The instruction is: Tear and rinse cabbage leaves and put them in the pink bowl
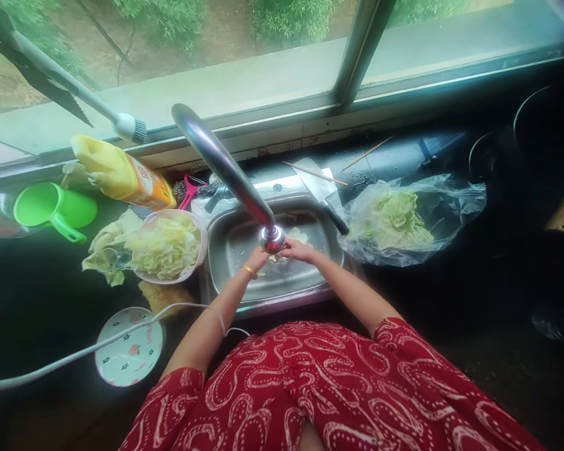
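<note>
Both of my hands are over the steel sink (219, 250), close together beneath the tap (225, 166). My left hand (257, 259), with a gold bangle at the wrist, comes in from the left. From the other side my right hand (301, 250) reaches to the same spot. The tap's head covers most of the fingers, so their grip is hidden. Something pale shows between the hands, too small to name. Pale scraps (298, 235) lie in the basin behind my right hand. A knife or cleaver (313, 181) with a black handle rests across the sink's back right corner.
Left of the sink stand a bowl of torn cabbage (164, 244), a yellow jug (122, 169), a green mug (59, 210) and a floral plate (129, 347). A white cable (75, 363) crosses my left forearm. On the right, cabbage (397, 219) lies in a plastic bag (455, 200).
</note>
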`<state>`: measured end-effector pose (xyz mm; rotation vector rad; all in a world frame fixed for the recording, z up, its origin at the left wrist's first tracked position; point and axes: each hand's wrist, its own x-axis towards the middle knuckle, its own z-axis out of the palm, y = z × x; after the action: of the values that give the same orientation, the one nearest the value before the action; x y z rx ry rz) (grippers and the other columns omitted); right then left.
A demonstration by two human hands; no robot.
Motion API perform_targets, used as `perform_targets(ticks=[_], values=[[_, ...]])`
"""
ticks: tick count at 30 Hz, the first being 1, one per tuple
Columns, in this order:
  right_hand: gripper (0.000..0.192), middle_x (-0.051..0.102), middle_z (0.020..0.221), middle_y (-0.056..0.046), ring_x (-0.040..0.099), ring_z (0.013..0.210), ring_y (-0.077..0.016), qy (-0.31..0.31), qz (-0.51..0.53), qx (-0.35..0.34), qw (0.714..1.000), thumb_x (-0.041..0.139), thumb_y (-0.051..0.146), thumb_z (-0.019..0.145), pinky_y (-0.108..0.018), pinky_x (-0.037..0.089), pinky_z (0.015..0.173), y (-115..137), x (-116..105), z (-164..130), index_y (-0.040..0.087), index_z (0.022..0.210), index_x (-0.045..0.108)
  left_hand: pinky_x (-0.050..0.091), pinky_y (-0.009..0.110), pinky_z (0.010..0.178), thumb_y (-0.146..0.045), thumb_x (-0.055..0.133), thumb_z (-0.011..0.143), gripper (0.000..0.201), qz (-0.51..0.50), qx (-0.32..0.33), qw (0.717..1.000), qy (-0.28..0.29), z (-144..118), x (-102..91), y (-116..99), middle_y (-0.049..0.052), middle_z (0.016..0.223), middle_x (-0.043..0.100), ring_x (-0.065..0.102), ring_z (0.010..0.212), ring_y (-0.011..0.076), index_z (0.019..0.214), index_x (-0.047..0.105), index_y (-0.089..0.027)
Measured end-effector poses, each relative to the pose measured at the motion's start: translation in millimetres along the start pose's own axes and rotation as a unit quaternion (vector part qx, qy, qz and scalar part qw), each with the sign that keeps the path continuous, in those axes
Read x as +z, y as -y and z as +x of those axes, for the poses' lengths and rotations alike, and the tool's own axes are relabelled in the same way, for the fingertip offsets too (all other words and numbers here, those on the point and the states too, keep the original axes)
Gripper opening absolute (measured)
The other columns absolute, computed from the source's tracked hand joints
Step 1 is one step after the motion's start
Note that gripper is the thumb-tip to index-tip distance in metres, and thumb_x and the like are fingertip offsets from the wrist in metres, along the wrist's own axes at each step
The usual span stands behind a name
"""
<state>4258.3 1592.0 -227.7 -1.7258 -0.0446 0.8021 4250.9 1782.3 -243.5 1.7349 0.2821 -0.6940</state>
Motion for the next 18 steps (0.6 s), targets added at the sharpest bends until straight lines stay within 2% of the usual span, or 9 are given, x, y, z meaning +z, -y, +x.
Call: perform_targets(ticks=[2,4,6,9,11,16,18], values=[[0.024,0.067,0.086,-0.001,0.059,0.079,-0.0145,-0.041,0.076,0.022,0.996,0.065,0.034,0.078,-0.025,0.048,0.073,6,4,-1,0.017,0.094,0.065,0.051,0.033,0.075,-0.057,0.067,0.072,0.044,-0.052,-0.037,0.998,-0.02,-1,9.9,-6,0.008,0.091,0.071,0.065,0.086,0.0224,0.092,0.068,-0.017],[0.029,0.061,0.07,0.002,0.054,0.066,-0.0118,-0.096,0.113,0.052,0.988,0.066,0.045,0.077,-0.022,0.044,0.062,10,2,-4,0.017,0.078,0.061,0.05,0.03,0.068,-0.056,0.063,0.076,0.044,-0.089,-0.037,0.995,-0.033,-1,21.8,-13,0.007,0.085,0.069,0.064,0.076,0.0185,0.097,0.067,-0.017],[0.039,0.056,0.062,0.003,0.049,0.06,-0.0101,-0.108,0.141,0.057,0.983,0.065,0.054,0.075,-0.02,0.04,0.055,13,-3,-9,0.016,0.071,0.058,0.049,0.029,0.069,-0.052,0.067,0.075,0.041,-0.092,-0.004,0.995,-0.027,-2,31.6,-21,0.005,0.082,0.069,0.063,0.075,0.0173,0.098,0.067,-0.017],[0.047,0.056,0.059,0.002,0.05,0.058,-0.0108,-0.106,0.184,0.056,0.976,0.064,0.063,0.074,-0.021,0.039,0.054,18,-8,-15,0.016,0.069,0.059,0.048,0.03,0.075,-0.046,0.073,0.07,0.035,-0.064,0.027,0.997,-0.02,-8,38.6,-31,0.006,0.079,0.068,0.062,0.08,0.0192,0.085,0.068,-0.014],[0.049,0.06,0.061,-0.001,0.053,0.06,-0.0126,-0.131,0.23,0.073,0.962,0.063,0.065,0.076,-0.022,0.041,0.054,20,-5,-18,0.016,0.071,0.059,0.049,0.031,0.076,-0.048,0.071,0.072,0.035,-0.08,0.015,0.996,-0.031,-16,38.7,-37,0.007,0.079,0.068,0.063,0.082,0.0207,0.08,0.067,-0.014],[0.042,0.063,0.067,-0.003,0.057,0.061,-0.014,-0.176,0.306,0.134,0.926,0.057,0.057,0.086,-0.024,0.045,0.058,21,6,-16,0.017,0.076,0.058,0.052,0.031,0.075,-0.046,0.06,0.08,0.034,-0.228,-0.012,0.973,-0.037,-32,28.5,-46,0.007,0.089,0.069,0.065,0.085,0.0194,0.094,0.065,-0.017],[0.041,0.064,0.069,-0.003,0.058,0.062,-0.0143,-0.173,0.345,0.146,0.911,0.053,0.057,0.09,-0.026,0.048,0.06,22,6,-14,0.017,0.083,0.058,0.053,0.031,0.074,-0.045,0.052,0.084,0.032,-0.187,-0.001,0.98,-0.068,-32,21.6,-46,0.007,0.086,0.068,0.064,0.083,0.0184,0.093,0.064,-0.017]])
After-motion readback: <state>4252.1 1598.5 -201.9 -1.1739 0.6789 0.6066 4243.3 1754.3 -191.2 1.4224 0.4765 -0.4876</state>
